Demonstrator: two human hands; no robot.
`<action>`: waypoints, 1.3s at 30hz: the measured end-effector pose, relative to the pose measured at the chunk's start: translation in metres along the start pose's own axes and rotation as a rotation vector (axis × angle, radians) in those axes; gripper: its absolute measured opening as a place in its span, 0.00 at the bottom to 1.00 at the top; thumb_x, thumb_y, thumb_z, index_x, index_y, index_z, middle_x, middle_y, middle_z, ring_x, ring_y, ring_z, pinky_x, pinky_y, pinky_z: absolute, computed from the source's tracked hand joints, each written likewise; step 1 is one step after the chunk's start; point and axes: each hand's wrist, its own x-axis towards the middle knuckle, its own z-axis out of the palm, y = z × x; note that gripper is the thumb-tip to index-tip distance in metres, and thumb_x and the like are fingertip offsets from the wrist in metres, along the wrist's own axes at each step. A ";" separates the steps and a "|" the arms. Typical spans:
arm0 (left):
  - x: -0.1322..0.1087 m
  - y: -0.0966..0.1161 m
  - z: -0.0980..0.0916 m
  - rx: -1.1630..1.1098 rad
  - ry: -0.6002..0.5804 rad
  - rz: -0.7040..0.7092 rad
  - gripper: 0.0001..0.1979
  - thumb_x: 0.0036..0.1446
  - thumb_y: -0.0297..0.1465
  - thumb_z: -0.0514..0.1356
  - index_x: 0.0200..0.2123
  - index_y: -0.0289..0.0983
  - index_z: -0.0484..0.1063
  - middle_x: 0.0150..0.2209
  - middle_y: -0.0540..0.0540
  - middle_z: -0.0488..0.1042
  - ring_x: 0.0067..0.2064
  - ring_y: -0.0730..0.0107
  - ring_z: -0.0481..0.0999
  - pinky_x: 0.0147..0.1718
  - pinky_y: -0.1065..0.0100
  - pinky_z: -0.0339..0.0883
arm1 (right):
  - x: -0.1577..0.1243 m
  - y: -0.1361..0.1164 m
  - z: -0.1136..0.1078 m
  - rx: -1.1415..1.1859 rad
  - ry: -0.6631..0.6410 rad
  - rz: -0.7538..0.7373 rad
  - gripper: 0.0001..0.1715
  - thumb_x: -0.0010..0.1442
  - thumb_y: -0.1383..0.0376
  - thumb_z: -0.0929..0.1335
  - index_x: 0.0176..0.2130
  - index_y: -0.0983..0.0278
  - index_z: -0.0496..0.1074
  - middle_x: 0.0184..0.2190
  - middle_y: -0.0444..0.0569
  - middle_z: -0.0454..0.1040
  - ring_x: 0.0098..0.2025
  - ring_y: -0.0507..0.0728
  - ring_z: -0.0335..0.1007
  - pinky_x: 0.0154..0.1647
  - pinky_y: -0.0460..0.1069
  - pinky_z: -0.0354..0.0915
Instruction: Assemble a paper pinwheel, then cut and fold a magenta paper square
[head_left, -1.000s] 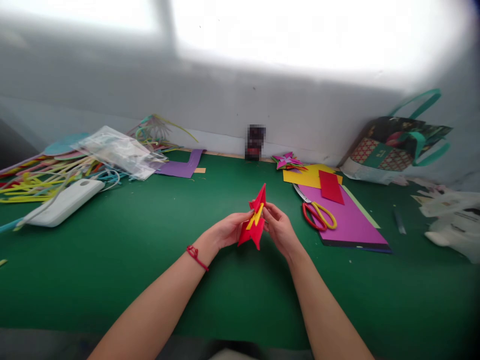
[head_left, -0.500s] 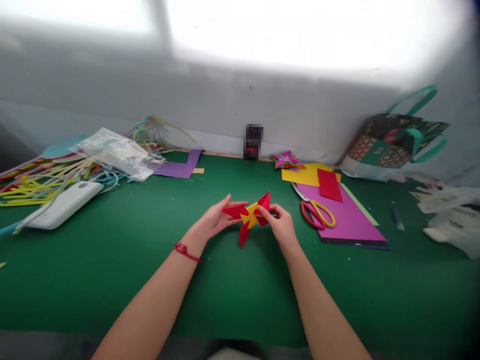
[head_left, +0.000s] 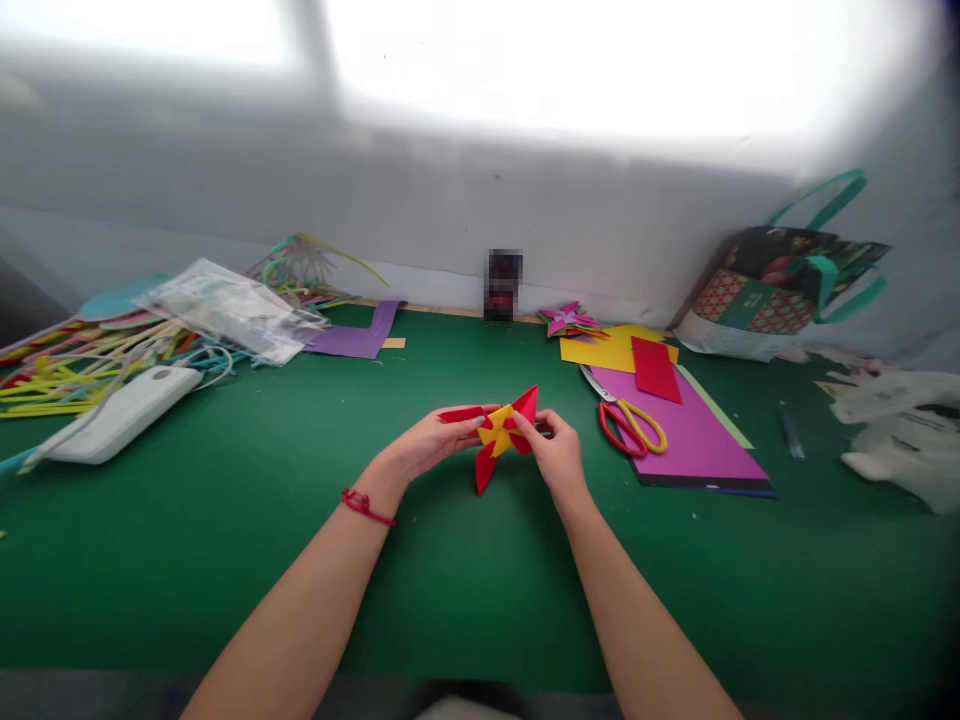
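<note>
A folded paper star [head_left: 501, 432], red with a yellow centre, is held just above the green table [head_left: 225, 520] in the middle of the view. My left hand [head_left: 427, 443] pinches its left points, thumb on top. My right hand [head_left: 550, 450] grips its right side with the fingers curled. A red cord is tied round my left wrist.
Red-and-yellow scissors [head_left: 630, 425] lie on purple paper [head_left: 690, 440] to the right, beside yellow and red sheets [head_left: 637, 352] and a pink star [head_left: 570, 320]. A patterned bag [head_left: 780, 290] stands far right. Coloured strips, a plastic bag [head_left: 225, 305] and a white device [head_left: 120, 412] fill the left.
The star, held upright a second ago, has been turned flat and lowered toward the table. Both hands stayed on it and shifted slightly forward.
</note>
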 end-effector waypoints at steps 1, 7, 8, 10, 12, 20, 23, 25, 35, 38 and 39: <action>0.002 -0.003 0.001 -0.002 0.031 0.010 0.21 0.51 0.34 0.61 0.49 0.33 0.69 0.51 0.37 0.69 0.53 0.54 0.67 0.53 0.58 0.60 | 0.000 0.000 0.000 0.004 -0.006 0.000 0.21 0.45 0.48 0.69 0.26 0.64 0.69 0.21 0.43 0.69 0.23 0.52 0.62 0.23 0.46 0.60; 0.011 -0.016 0.005 -0.016 0.176 0.047 0.22 0.50 0.38 0.62 0.46 0.32 0.72 0.49 0.36 0.71 0.51 0.54 0.69 0.50 0.58 0.61 | 0.003 0.004 -0.005 0.078 -0.032 -0.008 0.21 0.50 0.48 0.65 0.27 0.63 0.70 0.25 0.46 0.72 0.29 0.55 0.66 0.27 0.47 0.62; 0.011 -0.016 0.005 -0.014 0.176 0.047 0.21 0.50 0.38 0.62 0.45 0.32 0.72 0.49 0.36 0.71 0.51 0.54 0.69 0.50 0.58 0.61 | 0.004 0.005 -0.007 0.083 -0.020 -0.004 0.20 0.51 0.49 0.66 0.27 0.63 0.71 0.26 0.46 0.72 0.30 0.55 0.67 0.28 0.47 0.63; 0.011 -0.016 0.004 -0.004 0.171 0.043 0.21 0.51 0.39 0.61 0.45 0.32 0.72 0.48 0.36 0.71 0.50 0.55 0.70 0.50 0.59 0.62 | 0.007 0.007 -0.009 0.102 -0.007 0.023 0.19 0.49 0.50 0.67 0.29 0.64 0.71 0.29 0.47 0.73 0.32 0.56 0.68 0.31 0.48 0.64; 0.010 -0.016 0.004 0.008 0.165 0.034 0.21 0.51 0.39 0.61 0.45 0.32 0.72 0.48 0.37 0.72 0.50 0.55 0.70 0.49 0.59 0.62 | 0.009 0.009 -0.010 0.127 -0.020 0.055 0.18 0.48 0.51 0.68 0.28 0.64 0.72 0.33 0.49 0.74 0.36 0.57 0.69 0.35 0.49 0.65; 0.010 -0.017 0.003 0.002 0.130 0.028 0.21 0.51 0.39 0.61 0.45 0.32 0.72 0.47 0.37 0.72 0.49 0.57 0.70 0.50 0.59 0.62 | 0.007 0.010 -0.007 0.181 -0.047 0.035 0.17 0.49 0.52 0.68 0.26 0.64 0.69 0.43 0.51 0.71 0.41 0.59 0.69 0.37 0.50 0.67; 0.009 -0.017 0.002 0.005 0.105 0.011 0.21 0.52 0.40 0.60 0.45 0.33 0.72 0.47 0.37 0.72 0.49 0.57 0.71 0.49 0.59 0.62 | 0.004 0.009 -0.005 0.222 -0.047 0.070 0.18 0.49 0.52 0.68 0.26 0.64 0.68 0.43 0.51 0.72 0.40 0.58 0.70 0.35 0.49 0.67; 0.009 -0.017 0.002 0.014 0.096 -0.005 0.21 0.52 0.40 0.60 0.46 0.33 0.72 0.47 0.37 0.72 0.48 0.58 0.71 0.48 0.59 0.63 | 0.003 0.008 -0.004 0.244 -0.037 0.085 0.18 0.48 0.52 0.68 0.26 0.65 0.68 0.42 0.52 0.72 0.39 0.58 0.70 0.35 0.49 0.67; 0.014 -0.023 0.002 0.156 0.150 0.045 0.20 0.52 0.40 0.59 0.46 0.35 0.71 0.44 0.41 0.75 0.45 0.60 0.73 0.44 0.63 0.67 | 0.000 0.005 -0.003 0.295 -0.041 0.107 0.18 0.48 0.51 0.69 0.27 0.64 0.68 0.35 0.48 0.74 0.35 0.56 0.71 0.31 0.48 0.68; 0.016 -0.023 0.006 0.222 0.216 0.110 0.20 0.51 0.40 0.60 0.45 0.35 0.71 0.42 0.42 0.75 0.43 0.60 0.74 0.40 0.65 0.68 | 0.001 0.006 -0.004 0.273 -0.032 0.091 0.19 0.49 0.50 0.68 0.28 0.64 0.68 0.30 0.46 0.74 0.32 0.55 0.71 0.30 0.48 0.67; 0.017 -0.024 0.007 0.234 0.243 0.125 0.20 0.51 0.40 0.60 0.44 0.34 0.71 0.41 0.42 0.76 0.42 0.60 0.74 0.39 0.65 0.69 | 0.001 0.006 -0.004 0.265 -0.021 0.088 0.19 0.49 0.50 0.68 0.28 0.64 0.68 0.29 0.46 0.74 0.31 0.55 0.71 0.30 0.48 0.67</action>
